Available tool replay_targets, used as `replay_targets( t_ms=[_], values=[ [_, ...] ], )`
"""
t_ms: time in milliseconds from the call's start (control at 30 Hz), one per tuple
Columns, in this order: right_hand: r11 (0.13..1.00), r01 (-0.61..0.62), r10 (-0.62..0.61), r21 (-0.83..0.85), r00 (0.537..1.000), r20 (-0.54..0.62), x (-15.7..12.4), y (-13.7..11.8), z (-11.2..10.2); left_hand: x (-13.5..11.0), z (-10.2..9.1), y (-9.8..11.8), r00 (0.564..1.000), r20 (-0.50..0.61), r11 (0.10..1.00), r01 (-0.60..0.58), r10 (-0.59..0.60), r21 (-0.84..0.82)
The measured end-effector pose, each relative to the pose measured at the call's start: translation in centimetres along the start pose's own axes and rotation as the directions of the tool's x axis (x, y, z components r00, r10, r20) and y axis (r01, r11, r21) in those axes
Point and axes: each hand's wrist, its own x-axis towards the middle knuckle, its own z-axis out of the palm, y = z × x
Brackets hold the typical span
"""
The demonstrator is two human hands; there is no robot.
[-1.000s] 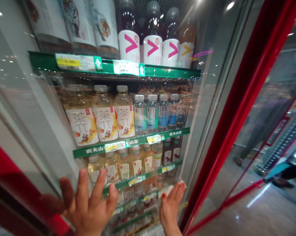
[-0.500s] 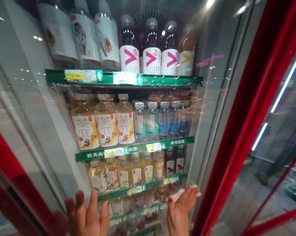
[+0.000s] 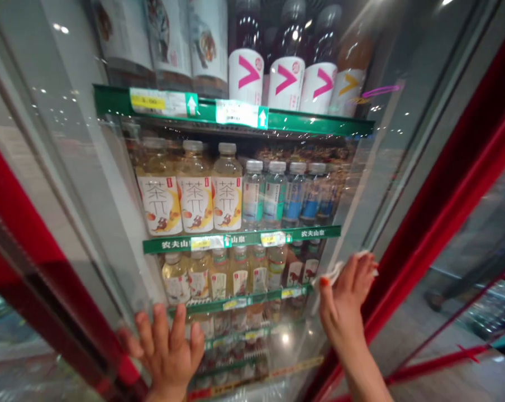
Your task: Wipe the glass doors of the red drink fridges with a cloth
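Observation:
In the head view, a glass door [image 3: 292,365] stands in front of several shelves of bottled drinks. My left hand [image 3: 168,349] is at the lower left, palm towards the glass, fingers spread and nothing in it. It appears to rest on the glass, though contact is hard to confirm. To the right, my right hand [image 3: 347,307] presses a crumpled white cloth [image 3: 334,272] against the glass near the door's right side. The cloth shows past the thumb and fingertips; whether it is fabric or paper I cannot tell.
Red frame bars [image 3: 441,151] run along the door's right and left sides. Behind the glass, green shelf edges [image 3: 319,124] carry price labels, with tea bottles [image 3: 227,195] and smaller water bottles [image 3: 295,195] on the middle shelf. Lights reflect in the glass.
My right hand has moved up and to the right across the glass with the cloth. My left hand has shifted slightly up and right in view. The camera view has shifted too.

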Motion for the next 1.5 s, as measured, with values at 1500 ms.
replay_targets(
  t_ms=[1500],
  values=[
    [0.688, 0.725, -0.726, 0.033, 0.688, 0.025, 2.5, -9.5, -0.6, 0.0, -0.3, 0.7, 0.995, -0.019, 0.995, 0.094, -0.094, -0.026]
  ],
)
